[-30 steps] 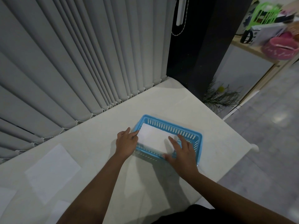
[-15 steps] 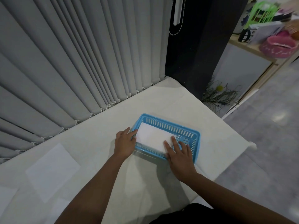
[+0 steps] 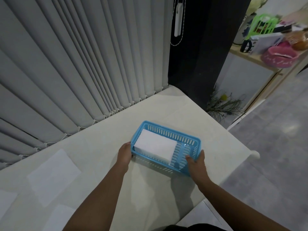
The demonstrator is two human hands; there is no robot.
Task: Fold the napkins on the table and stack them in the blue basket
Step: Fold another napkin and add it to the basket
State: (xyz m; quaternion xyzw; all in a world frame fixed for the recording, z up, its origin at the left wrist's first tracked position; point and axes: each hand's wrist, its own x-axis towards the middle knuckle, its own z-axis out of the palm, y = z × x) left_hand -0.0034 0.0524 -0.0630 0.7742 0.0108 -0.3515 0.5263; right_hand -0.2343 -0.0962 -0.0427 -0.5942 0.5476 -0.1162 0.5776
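Observation:
The blue basket [image 3: 168, 132] stands on the white table [image 3: 103, 140], holding a stack of folded white napkins [image 3: 155, 148] in its left part. My left hand [image 3: 124, 155] grips the basket's left end. My right hand [image 3: 196, 164] grips its right front corner, thumb inside the rim. An unfolded napkin [image 3: 53, 175] lies flat at the left of the table, with two more napkins [image 3: 6, 200] at the lower left edge of the view.
Grey vertical blinds [image 3: 75, 64] hang along the table's far side. A dark pillar [image 3: 200, 47] stands behind the far corner. The table's right edge [image 3: 241, 147] drops to a grey floor. A shelf with clutter [image 3: 275, 44] is at the upper right.
My right hand came off the folded napkins and took hold of the basket's right front corner. My left hand shifted onto the basket's left end.

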